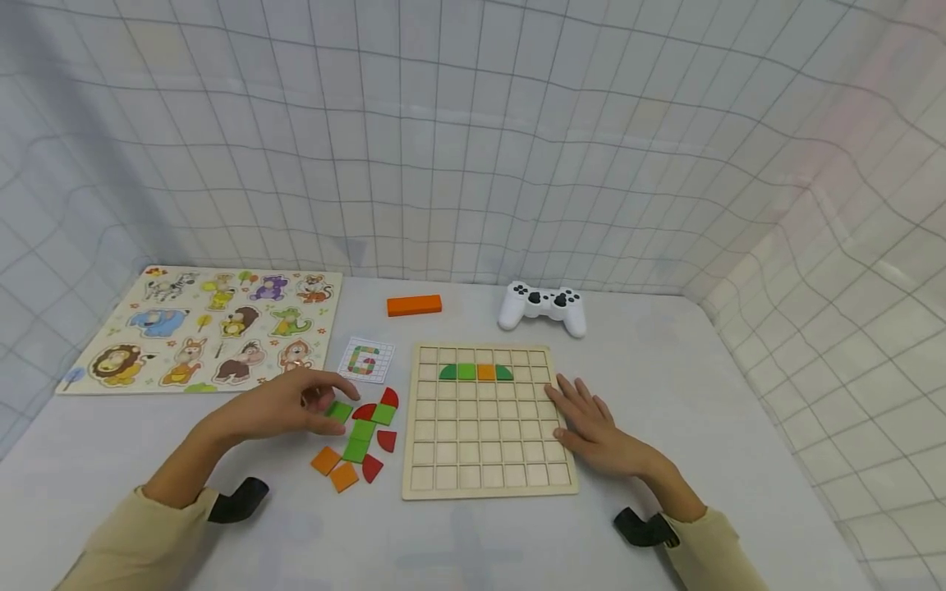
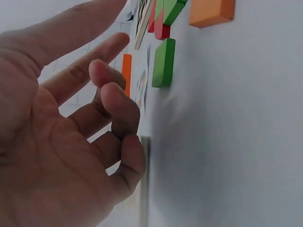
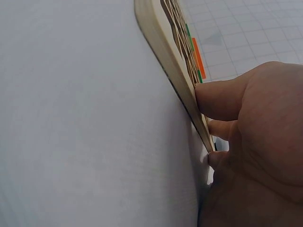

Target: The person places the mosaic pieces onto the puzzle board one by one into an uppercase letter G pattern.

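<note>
My left hand hovers over the loose tiles, thumb and forefinger apart, the other fingers loosely bent, nothing held. Between its fingertips in the head view lies a green square tile; the left wrist view shows a green tile beyond the fingers. Close by lie more green squares, red quarter-round tiles and orange squares. My right hand rests along the right edge of a wooden grid board, fingertips touching its rim. Near the board's top, two green quarter-rounds flank a green and an orange square.
A card with a colored pattern lies left of the board. Behind it are an animal puzzle board, an orange block and a white game controller. Grid-patterned cloth hangs around the white table.
</note>
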{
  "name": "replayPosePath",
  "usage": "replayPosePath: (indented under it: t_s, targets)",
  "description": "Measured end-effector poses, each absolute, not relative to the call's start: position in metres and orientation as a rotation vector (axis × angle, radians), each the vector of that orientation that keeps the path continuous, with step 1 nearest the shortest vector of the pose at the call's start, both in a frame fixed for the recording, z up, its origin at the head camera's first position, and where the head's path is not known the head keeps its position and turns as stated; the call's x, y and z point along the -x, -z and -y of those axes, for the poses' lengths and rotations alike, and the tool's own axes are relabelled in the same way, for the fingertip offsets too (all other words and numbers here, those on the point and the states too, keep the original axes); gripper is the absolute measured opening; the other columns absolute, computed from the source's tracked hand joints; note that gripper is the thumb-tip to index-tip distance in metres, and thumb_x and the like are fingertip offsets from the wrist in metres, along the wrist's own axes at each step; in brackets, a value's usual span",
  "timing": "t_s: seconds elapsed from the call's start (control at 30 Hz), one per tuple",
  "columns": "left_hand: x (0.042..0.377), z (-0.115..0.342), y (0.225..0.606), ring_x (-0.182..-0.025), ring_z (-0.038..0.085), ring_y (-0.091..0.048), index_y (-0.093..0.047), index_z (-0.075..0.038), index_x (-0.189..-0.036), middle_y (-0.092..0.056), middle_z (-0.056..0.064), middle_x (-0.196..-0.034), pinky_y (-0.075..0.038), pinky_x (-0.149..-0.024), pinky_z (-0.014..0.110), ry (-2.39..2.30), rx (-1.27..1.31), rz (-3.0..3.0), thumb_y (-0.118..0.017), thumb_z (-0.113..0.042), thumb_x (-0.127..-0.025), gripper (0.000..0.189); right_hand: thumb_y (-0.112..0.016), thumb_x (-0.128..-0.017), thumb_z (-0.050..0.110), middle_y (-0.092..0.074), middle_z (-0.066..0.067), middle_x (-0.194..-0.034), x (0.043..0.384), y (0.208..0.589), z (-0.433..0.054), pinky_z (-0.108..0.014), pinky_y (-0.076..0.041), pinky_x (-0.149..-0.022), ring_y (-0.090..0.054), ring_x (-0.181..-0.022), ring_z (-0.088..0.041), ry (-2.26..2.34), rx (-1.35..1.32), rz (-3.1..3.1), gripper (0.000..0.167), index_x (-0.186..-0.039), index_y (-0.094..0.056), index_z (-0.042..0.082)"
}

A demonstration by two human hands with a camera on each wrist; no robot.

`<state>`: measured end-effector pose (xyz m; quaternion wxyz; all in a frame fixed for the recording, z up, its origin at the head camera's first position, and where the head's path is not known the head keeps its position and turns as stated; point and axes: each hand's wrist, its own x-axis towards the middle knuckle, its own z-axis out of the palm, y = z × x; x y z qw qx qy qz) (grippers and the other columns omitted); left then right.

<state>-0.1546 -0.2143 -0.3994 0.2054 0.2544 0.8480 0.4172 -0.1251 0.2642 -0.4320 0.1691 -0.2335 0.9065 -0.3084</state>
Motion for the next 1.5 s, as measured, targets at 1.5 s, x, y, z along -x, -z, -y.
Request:
replayPosePath:
  t_s: [1.5]
  targets:
    - [0.150,0.220,0.412,-0.065,0.008,-0.040,-0.067,-0.006,-0.105,-0.041,-0.004,-0.070,-0.032,-0.061,0.026,-1.092,-0.573,-2.575,-0.079,-0.016,-0.084,0.026,-0.044,-0.107,0.029,0.004,-0.014,-0.168,0.126,0.434,-0.266,-0.065,0.010,-0.115,0.016,-0.153,-0.041,0.875,0.669,-2.581,0.065,-0.162,-0.011,0.014]
